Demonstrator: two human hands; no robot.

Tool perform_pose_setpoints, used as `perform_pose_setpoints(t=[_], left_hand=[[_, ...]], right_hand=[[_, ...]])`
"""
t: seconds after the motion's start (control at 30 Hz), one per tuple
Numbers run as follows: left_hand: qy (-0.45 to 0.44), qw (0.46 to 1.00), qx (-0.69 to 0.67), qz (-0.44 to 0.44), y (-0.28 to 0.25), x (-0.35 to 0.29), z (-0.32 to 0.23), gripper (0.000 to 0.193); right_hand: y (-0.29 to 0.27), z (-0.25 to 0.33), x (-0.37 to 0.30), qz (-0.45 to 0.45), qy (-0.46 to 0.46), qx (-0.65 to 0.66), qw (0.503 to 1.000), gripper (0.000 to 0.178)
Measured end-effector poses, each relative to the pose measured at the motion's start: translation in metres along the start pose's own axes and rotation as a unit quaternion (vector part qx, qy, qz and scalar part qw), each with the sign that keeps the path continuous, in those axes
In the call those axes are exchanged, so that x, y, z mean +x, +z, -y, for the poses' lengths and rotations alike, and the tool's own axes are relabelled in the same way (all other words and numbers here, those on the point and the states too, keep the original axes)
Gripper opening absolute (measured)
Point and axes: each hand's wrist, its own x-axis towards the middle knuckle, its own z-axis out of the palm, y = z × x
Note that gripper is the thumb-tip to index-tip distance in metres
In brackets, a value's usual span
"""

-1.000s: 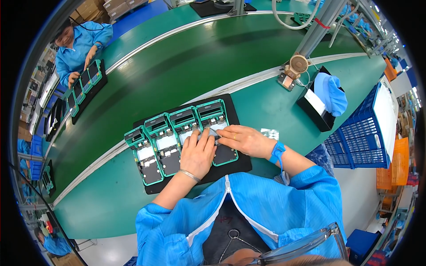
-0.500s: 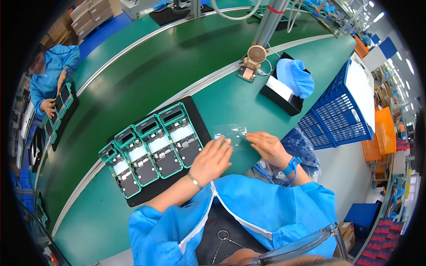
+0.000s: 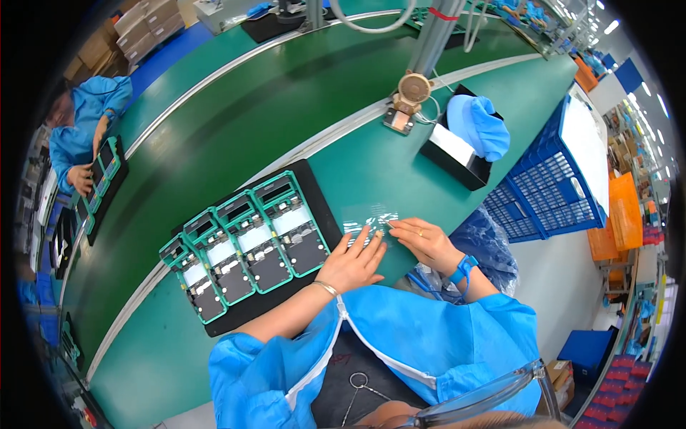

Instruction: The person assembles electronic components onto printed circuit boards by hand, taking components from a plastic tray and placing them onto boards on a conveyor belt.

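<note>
A clear plastic sheet [image 3: 355, 216] with small shiny pieces on it lies on the green bench. My left hand [image 3: 353, 262] rests over its near edge, fingers stretched and spread. At the sheet's right edge, my right hand [image 3: 431, 247] has thumb and fingertips pinched together. Whatever is between those fingertips is too small to name. To the left, a black mat [image 3: 321, 200] bears several green-framed device housings [image 3: 289, 214], whose inner boards and pale rectangles show.
Beyond the sheet stand a brown round-headed device [image 3: 414, 89] on a post and a black box [image 3: 477, 174] with a blue cap [image 3: 477, 125]. A blue crate [image 3: 547, 182] is at right, above a plastic bag [image 3: 486, 247]. Far left, a co-worker [image 3: 89, 118] handles similar housings.
My left hand has shifted slightly right, its fingers spreading farther over the sheet. My right hand has moved a little down and left, its fingertips staying at the sheet's edge.
</note>
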Motion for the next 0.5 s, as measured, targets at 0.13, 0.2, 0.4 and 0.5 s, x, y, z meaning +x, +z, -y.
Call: perform_pose_setpoints(t=[0.13, 0.2, 0.4, 0.5], left_hand=[[-0.001, 0.999, -0.015, -0.045, 0.001, 0.000, 0.001, 0.064], [0.001, 0.994, -0.045, -0.098, -0.010, -0.005, 0.003, 0.058], [-0.152, 0.975, -0.009, -0.159, -0.095, -0.074, 0.056, 0.029], [-0.215, 0.964, 0.075, -0.136, -0.107, -0.111, 0.070, 0.028]], right_hand=[[-0.002, 0.006, 0.026, -0.004, -0.041, -0.061, 0.997, 0.034], [0.002, 0.017, 0.049, -0.006, -0.071, -0.062, 0.996, 0.029], [0.048, 0.052, 0.100, 0.026, -0.149, 0.001, 0.988, 0.029], [0.081, 0.058, 0.121, 0.035, -0.182, 0.010, 0.983, 0.031]])
